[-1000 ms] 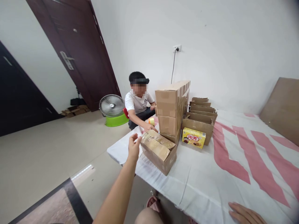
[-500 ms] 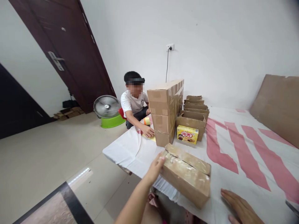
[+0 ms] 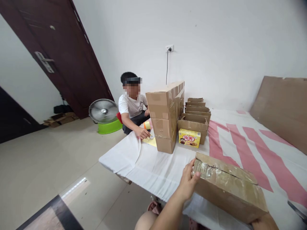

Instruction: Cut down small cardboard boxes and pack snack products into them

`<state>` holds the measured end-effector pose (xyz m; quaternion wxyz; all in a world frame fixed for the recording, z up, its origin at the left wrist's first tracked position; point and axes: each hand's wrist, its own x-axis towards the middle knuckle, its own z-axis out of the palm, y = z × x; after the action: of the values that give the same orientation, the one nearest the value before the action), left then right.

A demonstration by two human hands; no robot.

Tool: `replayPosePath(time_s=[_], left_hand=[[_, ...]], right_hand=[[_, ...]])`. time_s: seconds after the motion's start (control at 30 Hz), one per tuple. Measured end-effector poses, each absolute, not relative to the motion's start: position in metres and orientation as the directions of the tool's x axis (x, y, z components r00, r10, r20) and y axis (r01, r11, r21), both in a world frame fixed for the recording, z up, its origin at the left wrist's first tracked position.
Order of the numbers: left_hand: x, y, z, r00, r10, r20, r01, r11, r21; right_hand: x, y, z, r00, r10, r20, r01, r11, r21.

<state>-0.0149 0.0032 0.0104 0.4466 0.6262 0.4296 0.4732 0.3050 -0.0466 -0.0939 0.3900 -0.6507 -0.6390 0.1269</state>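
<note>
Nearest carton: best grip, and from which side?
Likely grip the carton by both ends, from left and right together: it's long, with a ragged top seam. The left hand is at one end; the right hand, mostly hidden, at the other.

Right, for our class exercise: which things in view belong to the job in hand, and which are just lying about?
Likely belonging:
taped, oblong brown cardboard box, held
left hand, gripping its end
right hand, mostly hidden at its other end
stack of taped brown cardboard boxes, perhaps

Apparently lying about:
yellow printed cardboard carton
round grey fan
large flat brown panel
</note>
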Motion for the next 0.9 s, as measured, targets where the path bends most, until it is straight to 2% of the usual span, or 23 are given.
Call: replayPosePath(time_s=[0.17, 0.27, 0.43, 0.67, 0.77, 0.9], left_hand=[[-0.028, 0.009, 0.007, 0.262, 0.941, 0.214, -0.061, -0.205, 0.977], [-0.036, 0.012, 0.008, 0.363, 0.915, 0.177, -0.094, -0.153, 0.984], [-0.044, 0.013, 0.005, 0.453, 0.887, 0.091, 0.000, -0.102, 0.995], [-0.035, 0.007, -0.002, 0.374, 0.916, 0.143, 0.151, -0.212, 0.966], [-0.034, 0.005, 0.000, 0.371, 0.916, 0.149, 0.157, -0.220, 0.963], [-0.036, 0.006, 0.001, 0.384, 0.908, 0.169, 0.140, -0.238, 0.961]], right_hand=[[0.308, -0.042, -0.097, 0.162, 0.945, 0.283, 0.743, 0.072, -0.665], [0.313, -0.039, -0.097, 0.175, 0.948, 0.265, 0.750, 0.046, -0.660], [0.316, -0.037, -0.093, 0.187, 0.953, 0.238, 0.756, 0.015, -0.655], [0.313, -0.042, -0.084, 0.223, 0.941, 0.255, 0.719, 0.018, -0.695], [0.314, -0.042, -0.086, 0.229, 0.931, 0.283, 0.729, 0.028, -0.684], [0.318, -0.039, -0.089, 0.188, 0.951, 0.247, 0.750, 0.023, -0.660]])
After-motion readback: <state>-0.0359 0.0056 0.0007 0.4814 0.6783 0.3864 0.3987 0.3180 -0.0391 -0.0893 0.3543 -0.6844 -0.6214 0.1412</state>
